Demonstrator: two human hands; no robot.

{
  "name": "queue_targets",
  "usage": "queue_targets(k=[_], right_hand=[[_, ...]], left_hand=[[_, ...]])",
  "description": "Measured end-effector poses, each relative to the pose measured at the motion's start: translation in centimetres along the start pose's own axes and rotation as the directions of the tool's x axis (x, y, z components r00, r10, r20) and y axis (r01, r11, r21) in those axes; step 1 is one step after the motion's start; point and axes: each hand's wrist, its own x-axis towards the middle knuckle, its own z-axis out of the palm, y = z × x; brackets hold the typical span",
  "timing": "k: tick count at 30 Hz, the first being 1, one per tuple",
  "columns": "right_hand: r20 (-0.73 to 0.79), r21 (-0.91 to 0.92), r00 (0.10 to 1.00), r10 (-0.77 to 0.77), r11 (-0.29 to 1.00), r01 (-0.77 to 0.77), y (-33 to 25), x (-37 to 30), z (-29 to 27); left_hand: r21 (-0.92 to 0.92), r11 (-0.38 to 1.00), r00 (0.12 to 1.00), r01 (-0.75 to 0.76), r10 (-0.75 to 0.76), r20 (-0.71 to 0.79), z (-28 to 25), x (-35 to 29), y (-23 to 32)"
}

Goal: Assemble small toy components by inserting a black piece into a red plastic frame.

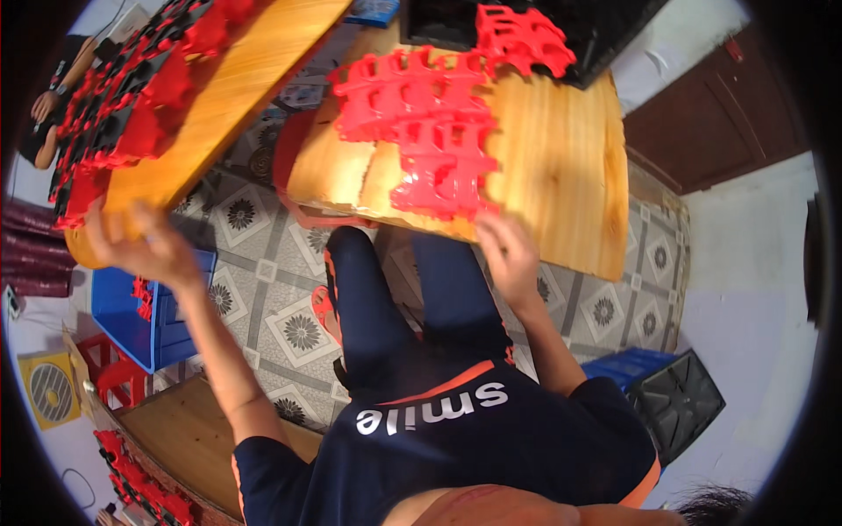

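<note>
Red plastic parts [434,131] lay on the wooden board [561,175] just beyond my right hand [509,254], whose loosely open, empty fingers rested at the board's near edge. My left hand [145,241] was spread open well apart, at the second board [237,79], so the right was nearer the pile, which ran away from me.

A wooden table [561,167] carries a pile of red plastic parts [430,123] and a black tray [605,35].

The person wore a dark navy T-shirt [491,438] with orange trim and white lettering, dark trousers [368,298], and bare forearms.
</note>
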Motion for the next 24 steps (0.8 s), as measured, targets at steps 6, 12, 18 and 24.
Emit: queue_targets(k=[6, 12, 18, 24], right_hand=[[-0.329, 0.050, 0.927, 0.179, 0.984, -0.172, 1.6, 1.0, 1.3], [-0.226, -0.242, 0.974, 0.016, 0.968, -0.072, 6.0, 2.2, -0.4], [-0.252, 0.251, 0.930, 0.267, 0.946, -0.203, 11.3, 5.1, -2.5], [0.198, 0.504, 0.916, 0.349, 0.765, -0.400, 9.2, 6.7, -5.8]], left_hand=[[-0.033, 0.986, 0.628, -0.163, 0.130, 0.768, 11.3, -16.1, 10.9], [-0.030, 0.972, 0.427, -0.233, 0.130, 0.895, 13.8, -19.2, 11.6], [0.030, 0.940, 0.416, -0.340, 0.122, 0.901, 14.7, -19.4, 12.9], [-0.147, 0.977, 0.645, 0.154, 0.014, 0.764, 15.4, -21.6, 19.0]])
